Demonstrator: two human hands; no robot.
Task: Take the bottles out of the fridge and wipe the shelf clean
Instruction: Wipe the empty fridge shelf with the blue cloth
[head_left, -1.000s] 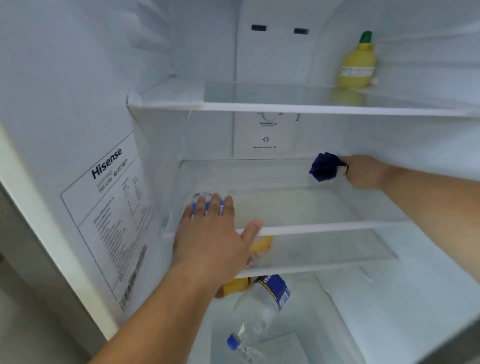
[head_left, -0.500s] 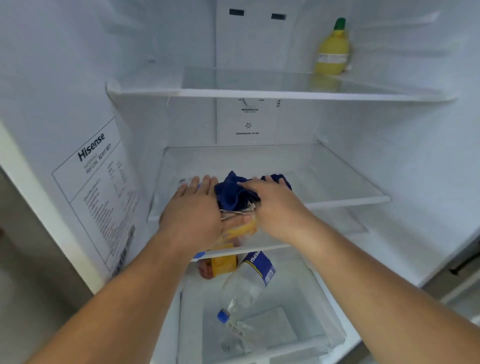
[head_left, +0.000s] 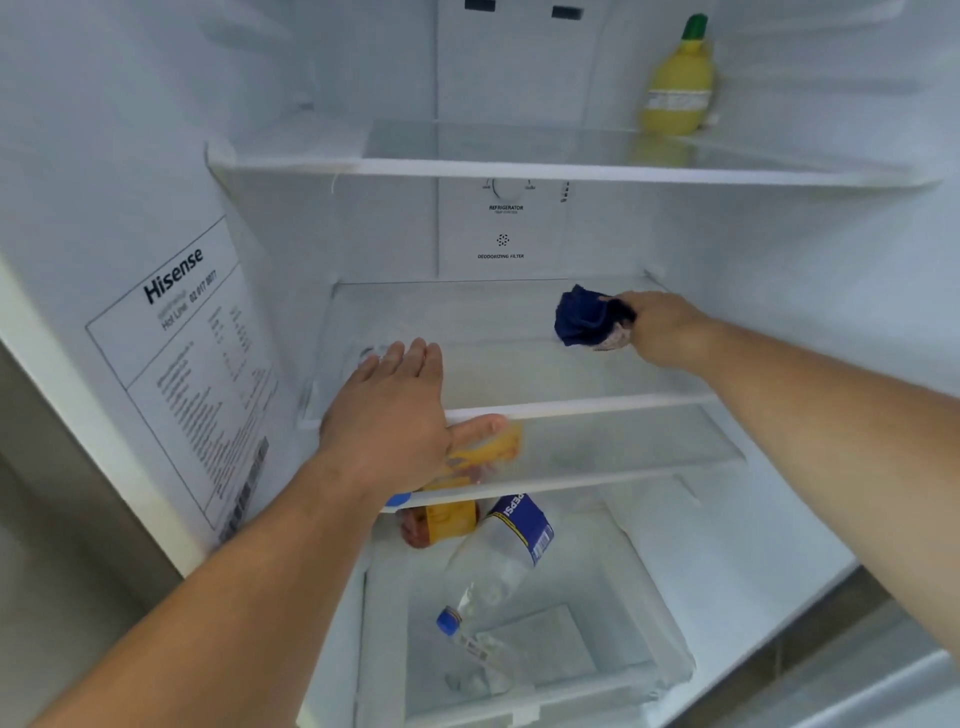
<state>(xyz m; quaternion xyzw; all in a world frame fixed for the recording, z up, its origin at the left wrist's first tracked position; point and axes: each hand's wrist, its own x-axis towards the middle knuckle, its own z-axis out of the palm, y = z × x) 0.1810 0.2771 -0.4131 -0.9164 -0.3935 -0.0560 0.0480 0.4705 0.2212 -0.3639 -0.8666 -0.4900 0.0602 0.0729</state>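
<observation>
Head view, from the left: a label (head_left: 192, 374) on the fridge wall, then the left hand (head_left: 387, 415) lying flat and wide on the middle shelf (head_left: 582, 402), holding nothing. Below it a clear bottle (head_left: 496, 564) lies in the drawer (head_left: 670, 670). Further right, the right hand (head_left: 660, 330) grips a blue cloth (head_left: 582, 317) pressed to the shelf's back. Up top right a yellow bottle (head_left: 675, 85) stands upright

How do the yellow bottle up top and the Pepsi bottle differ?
The yellow bottle stands upright on the top shelf; the Pepsi bottle lies tilted in the bottom drawer, cap down. The yellow bottle is opaque with a green cap; the Pepsi bottle is clear with a blue cap.
</observation>
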